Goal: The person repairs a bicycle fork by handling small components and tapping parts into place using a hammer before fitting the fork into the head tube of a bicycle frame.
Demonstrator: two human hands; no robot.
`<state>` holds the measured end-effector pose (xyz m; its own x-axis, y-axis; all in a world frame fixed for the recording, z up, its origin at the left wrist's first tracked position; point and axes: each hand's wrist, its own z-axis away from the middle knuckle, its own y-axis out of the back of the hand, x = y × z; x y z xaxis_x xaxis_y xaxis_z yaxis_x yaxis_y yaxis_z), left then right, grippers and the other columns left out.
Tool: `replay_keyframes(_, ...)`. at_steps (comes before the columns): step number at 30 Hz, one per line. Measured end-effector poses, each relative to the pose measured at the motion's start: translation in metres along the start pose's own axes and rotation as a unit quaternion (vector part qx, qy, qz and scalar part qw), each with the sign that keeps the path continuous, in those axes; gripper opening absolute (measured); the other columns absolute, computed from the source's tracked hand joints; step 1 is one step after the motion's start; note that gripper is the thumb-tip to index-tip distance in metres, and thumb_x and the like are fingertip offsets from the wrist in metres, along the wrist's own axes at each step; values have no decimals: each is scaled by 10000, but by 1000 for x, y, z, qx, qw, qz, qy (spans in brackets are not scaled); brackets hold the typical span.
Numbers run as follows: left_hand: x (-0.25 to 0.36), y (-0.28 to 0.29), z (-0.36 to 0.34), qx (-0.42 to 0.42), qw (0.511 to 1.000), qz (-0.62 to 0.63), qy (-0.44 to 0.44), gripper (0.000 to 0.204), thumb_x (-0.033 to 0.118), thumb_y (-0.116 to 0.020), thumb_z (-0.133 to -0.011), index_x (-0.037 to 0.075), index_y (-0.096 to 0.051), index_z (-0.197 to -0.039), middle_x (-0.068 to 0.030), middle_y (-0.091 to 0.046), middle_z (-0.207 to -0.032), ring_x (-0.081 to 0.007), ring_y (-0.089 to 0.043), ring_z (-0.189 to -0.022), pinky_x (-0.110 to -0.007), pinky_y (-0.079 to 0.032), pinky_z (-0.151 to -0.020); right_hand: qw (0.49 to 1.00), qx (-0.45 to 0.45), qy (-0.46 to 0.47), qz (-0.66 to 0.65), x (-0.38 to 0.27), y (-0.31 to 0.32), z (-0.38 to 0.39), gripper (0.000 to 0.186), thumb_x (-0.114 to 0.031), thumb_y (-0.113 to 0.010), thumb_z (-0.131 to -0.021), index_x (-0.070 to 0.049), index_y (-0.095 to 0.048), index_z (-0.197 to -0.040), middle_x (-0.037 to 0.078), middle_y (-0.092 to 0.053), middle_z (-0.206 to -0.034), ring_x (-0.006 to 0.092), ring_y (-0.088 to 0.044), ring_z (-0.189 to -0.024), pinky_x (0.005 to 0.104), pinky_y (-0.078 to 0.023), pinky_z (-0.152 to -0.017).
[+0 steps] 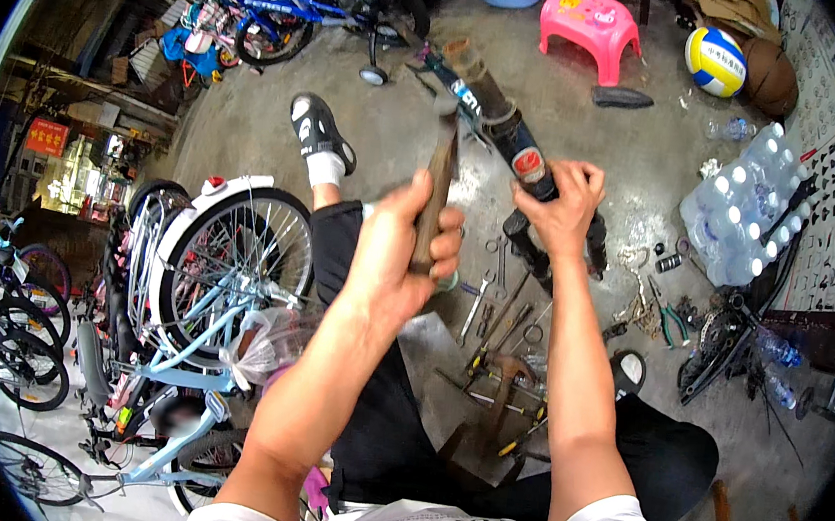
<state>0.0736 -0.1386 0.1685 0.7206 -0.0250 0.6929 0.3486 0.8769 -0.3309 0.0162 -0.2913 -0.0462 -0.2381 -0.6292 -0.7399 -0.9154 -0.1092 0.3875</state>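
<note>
Your left hand (408, 232) is closed around the wooden handle of a hammer (438, 172), its thumb lying along the wood and the head end raised, leaning slightly right. Your right hand (561, 209) is gripping a black bicycle frame part (508, 129), a thick tube with a red badge; you have the thumb on the near side and the fingers curled over the far side. The part slants from upper left to lower right in front of you, above the floor (417, 60), and the hammer's head is close beside it in this view; you cannot tell whether the two touch. Below your hands, between your legs, wrenches (474, 306), screwdrivers (502, 335) and a second hammer (509, 378) are spread on the floor. To the right of these lie pliers (671, 323) and a chain (643, 300), with a pack of clear bottles (744, 207) farther up. A light-blue bicycle (189, 357) lies to your left, near your forearm. Ahead of you are a blue bicycle (297, 0), a pink stool (591, 24) and a yellow, blue and white ball (715, 61) beside a brown ball (768, 77).
</note>
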Motion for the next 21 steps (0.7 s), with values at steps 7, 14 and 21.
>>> replay_keyframes(7, -9, -1, -5, -45, 996, 34, 68, 241, 346, -493, -1115, 106, -495, -1132, -13, -526, -827, -87, -432, -595, -254, -315, -487, 1000, -2, 2, -9, -6, 1, -2, 460, -298, -910, -621, -86, -747, -995, 47, -710, -1010, 317, -548, -1116, 466, -424, -999)
replay_keyframes(14, -33, 29, -15, 57, 980, 124, 145, 290, 347, -477, -1120, 62, -511, -1157, 2, -523, -830, -80, -449, -594, -255, -328, -488, 1000, -1, -2, -11, -9, -6, -2, 490, -351, -900, -588, -126, -761, -1000, 13, -707, -1023, 301, -556, -1124, 474, -411, -993)
replay_keyframes(21, -39, 17, 3, 10, 996, 52, 76, 260, 355, -498, -1114, 102, -521, -1173, 3, -523, -823, -97, -438, -588, -262, -318, -487, 1000, -5, -3, -4, -7, -7, 3, 467, -341, -903, -612, -111, -756, -991, 20, -716, -1023, 314, -555, -1122, 472, -418, -995)
